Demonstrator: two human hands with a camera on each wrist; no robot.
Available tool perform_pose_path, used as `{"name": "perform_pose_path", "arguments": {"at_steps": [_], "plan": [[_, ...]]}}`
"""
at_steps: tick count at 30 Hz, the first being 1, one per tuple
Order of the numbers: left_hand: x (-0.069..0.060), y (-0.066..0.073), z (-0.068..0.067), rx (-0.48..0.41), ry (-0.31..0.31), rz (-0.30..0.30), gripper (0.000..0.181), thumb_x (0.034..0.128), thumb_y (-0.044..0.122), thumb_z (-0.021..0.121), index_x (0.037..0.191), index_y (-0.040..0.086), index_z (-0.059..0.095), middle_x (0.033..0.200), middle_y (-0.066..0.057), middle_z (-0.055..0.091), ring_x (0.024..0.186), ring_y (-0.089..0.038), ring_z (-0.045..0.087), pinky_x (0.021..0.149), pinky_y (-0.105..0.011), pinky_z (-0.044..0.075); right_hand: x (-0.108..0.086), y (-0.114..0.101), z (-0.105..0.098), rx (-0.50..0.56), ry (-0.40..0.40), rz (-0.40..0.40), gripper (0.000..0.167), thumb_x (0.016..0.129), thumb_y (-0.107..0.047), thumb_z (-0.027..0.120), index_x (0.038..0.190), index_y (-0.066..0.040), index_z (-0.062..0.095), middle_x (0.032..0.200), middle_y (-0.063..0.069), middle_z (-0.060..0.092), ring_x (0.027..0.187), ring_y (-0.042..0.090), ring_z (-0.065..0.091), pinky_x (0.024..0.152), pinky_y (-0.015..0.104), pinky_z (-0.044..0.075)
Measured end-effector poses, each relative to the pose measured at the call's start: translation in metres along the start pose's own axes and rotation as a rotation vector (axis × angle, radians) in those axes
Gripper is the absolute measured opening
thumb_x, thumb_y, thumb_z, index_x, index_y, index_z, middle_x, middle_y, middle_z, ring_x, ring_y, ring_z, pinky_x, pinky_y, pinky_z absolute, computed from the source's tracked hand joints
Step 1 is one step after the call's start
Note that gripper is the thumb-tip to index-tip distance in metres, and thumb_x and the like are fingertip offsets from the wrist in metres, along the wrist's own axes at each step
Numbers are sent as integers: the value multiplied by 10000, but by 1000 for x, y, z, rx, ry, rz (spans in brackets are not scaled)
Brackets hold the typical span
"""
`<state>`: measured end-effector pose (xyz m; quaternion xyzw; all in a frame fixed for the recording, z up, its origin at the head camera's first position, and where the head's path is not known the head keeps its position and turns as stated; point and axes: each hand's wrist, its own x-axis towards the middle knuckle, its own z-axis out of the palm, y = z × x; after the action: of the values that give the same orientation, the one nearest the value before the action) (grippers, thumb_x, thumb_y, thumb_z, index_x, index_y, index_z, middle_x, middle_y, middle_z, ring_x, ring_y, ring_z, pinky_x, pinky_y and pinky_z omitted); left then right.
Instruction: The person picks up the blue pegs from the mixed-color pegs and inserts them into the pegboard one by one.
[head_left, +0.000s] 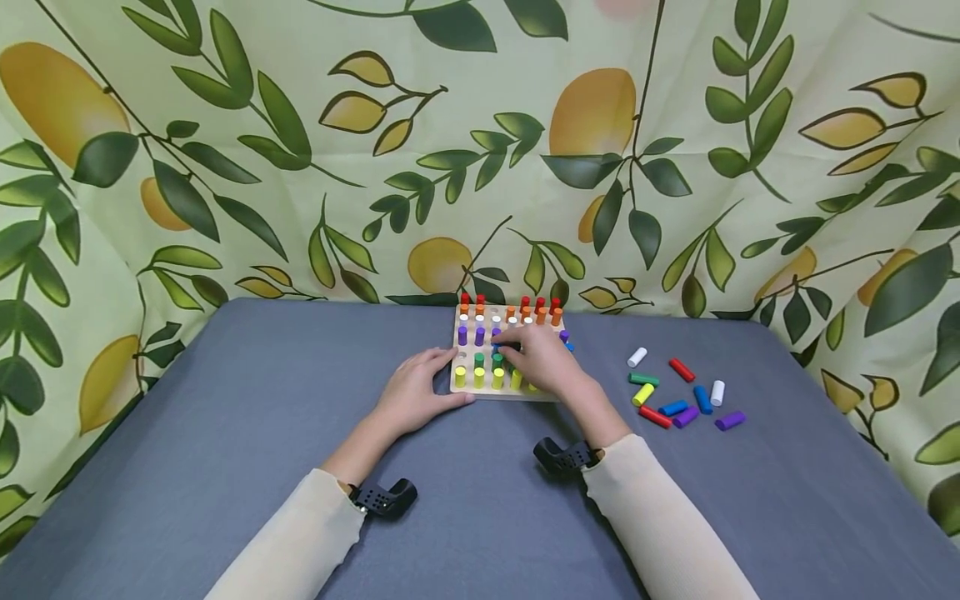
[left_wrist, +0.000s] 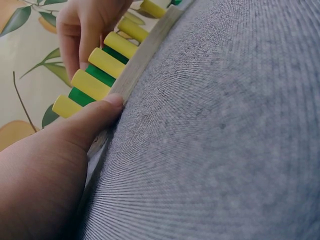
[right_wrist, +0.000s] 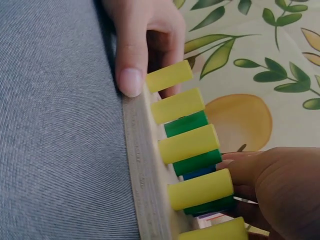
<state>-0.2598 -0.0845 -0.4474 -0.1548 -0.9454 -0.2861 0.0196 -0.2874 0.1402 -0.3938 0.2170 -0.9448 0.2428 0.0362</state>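
Observation:
A wooden pegboard point(head_left: 510, 396) stands on the table with coloured pegs upright in rows: red, orange, white, purple, blue, green and yellow from back to front. My left hand point(head_left: 411, 392) holds its near left corner, thumb along the front edge and fingers at the left side. Over the middle of the board, my right hand point(head_left: 546, 358) pinches a blue peg point(right_wrist: 201, 173) in the row between purple and green. That peg is mostly hidden by the fingers and green pegs point(right_wrist: 197, 162). Yellow pegs point(left_wrist: 92, 85) line the front row.
Loose pegs lie on the grey tablecloth point(head_left: 300, 375) to the right of the board, among them a white peg point(head_left: 637, 357), a red peg point(head_left: 681, 369), a green peg point(head_left: 643, 379) and a purple peg point(head_left: 730, 421). A leaf-patterned curtain point(head_left: 480, 192) hangs behind the table.

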Motion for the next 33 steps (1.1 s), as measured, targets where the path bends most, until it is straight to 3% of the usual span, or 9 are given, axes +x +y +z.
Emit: {"name": "perform_pose_path", "arguments": {"at_steps": [6,12,20,27,33], "plan": [[0,-1,0,-9,1,4,839,842,588,742,1522,175,478,1563,-190,460,1461,-405,418,1192,-611,326,-7,-4,-9,-12,13,16,257,971,-154,677,1212,-105,753,1211,84,750,870,183,608,725,315,465],[0,-4,1,-4,-5,-8,851,841,592,740,1530,174,465,1570,-186,452,1470,-400,406,1200,-605,318,-26,1,-26,-7,80,-42,258,959,-149,690,1205,-103,751,1193,89,752,911,208,660,748,359,522],[1,-3,0,5,-6,-8,853,839,590,744,1529,173,467,1559,-184,467,1463,-401,416,1200,-598,323,-66,33,-56,-25,248,-125,220,930,-126,726,1139,-67,761,1119,111,767,979,268,715,800,478,585],[1,-1,-1,11,-4,-2,850,838,584,749,1526,171,471,1549,-177,481,1453,-404,429,1193,-599,332,-103,59,-74,-113,375,-115,184,900,-107,756,1083,-118,775,1073,75,775,828,193,684,617,304,502],[0,-1,-1,11,-4,-2,848,841,584,745,1526,165,471,1556,-182,471,1459,-402,420,1193,-606,329,-131,76,-79,-166,410,-92,217,841,-82,803,1051,-132,782,1042,72,778,853,228,708,646,337,524]]}}
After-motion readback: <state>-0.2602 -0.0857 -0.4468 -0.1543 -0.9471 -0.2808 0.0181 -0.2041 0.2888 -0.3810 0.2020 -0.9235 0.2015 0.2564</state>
